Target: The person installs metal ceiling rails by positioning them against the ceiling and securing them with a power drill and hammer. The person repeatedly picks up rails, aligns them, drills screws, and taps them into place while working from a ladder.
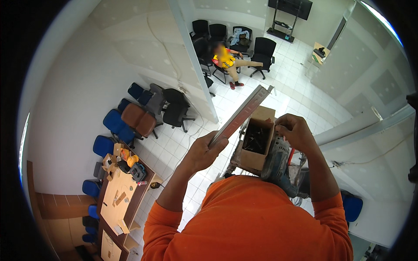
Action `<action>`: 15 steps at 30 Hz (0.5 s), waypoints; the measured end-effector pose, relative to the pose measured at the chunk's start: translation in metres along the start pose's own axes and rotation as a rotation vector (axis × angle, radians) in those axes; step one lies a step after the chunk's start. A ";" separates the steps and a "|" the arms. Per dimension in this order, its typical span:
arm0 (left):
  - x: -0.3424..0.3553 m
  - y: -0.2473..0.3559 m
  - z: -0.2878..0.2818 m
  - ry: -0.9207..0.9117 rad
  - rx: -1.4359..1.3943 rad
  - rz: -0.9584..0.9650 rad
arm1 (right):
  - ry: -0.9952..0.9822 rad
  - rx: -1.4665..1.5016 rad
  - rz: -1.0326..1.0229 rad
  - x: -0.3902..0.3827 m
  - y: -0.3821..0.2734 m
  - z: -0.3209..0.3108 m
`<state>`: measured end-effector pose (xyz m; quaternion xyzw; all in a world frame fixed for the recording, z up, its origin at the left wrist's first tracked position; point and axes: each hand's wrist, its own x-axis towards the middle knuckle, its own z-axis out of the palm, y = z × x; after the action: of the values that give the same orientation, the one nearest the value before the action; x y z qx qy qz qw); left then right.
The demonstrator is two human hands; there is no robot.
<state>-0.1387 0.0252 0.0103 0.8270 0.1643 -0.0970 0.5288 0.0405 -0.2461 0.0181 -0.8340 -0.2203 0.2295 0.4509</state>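
Head view: the left hand [203, 154] grips the lower end of a metal channel [241, 115] at the centre of the frame. The thumb lies along the channel and the fingers close around its edge. The channel slants toward the upper right, its far end unsupported; the firm one-ended hold probably serves to keep it steady and clear of the box.

An open cardboard box [252, 160] stands just right of the channel, directly in front of the wearer's orange shirt [261, 217]. Dark, slender fasteners [257, 140] lie loose inside. The upper flap [264, 113] is folded outward, which presumably leaves the mouth open for access from above. The position close to the torso appears chosen for short reach.

The right hand [297, 130] is at the right rim of the box. Its fingers are curled, with the thumb and forefinger close together; whether a small part is pinched between them cannot be told.

A grey-green power tool [274, 161] rests against the right side of the box, below the right hand. This placement likely keeps it within reach while both hands are occupied. The support beneath the box and tool is mostly hidden.

A wooden table [111, 217] occupies the lower left of the frame; a seated person [227, 61] in a yellow vest is at upper centre, well apart from the hands
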 end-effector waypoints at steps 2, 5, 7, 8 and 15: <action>0.002 0.000 0.002 0.037 0.014 0.039 | 0.000 0.033 0.032 -0.002 0.004 -0.002; 0.005 0.001 0.007 0.095 0.018 0.095 | 0.048 0.117 0.062 -0.008 0.014 -0.003; 0.009 0.007 0.008 0.051 0.018 0.096 | 0.128 0.150 0.070 -0.011 0.019 -0.005; 0.012 0.012 0.008 0.020 0.016 0.097 | 0.140 0.186 0.085 -0.013 0.020 -0.005; 0.044 0.078 0.020 -0.167 -0.077 0.342 | 0.099 0.429 -0.078 -0.033 -0.008 -0.004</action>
<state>-0.0685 -0.0159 0.0529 0.8111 -0.0193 -0.0675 0.5806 0.0157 -0.2635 0.0327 -0.7199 -0.1763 0.2122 0.6369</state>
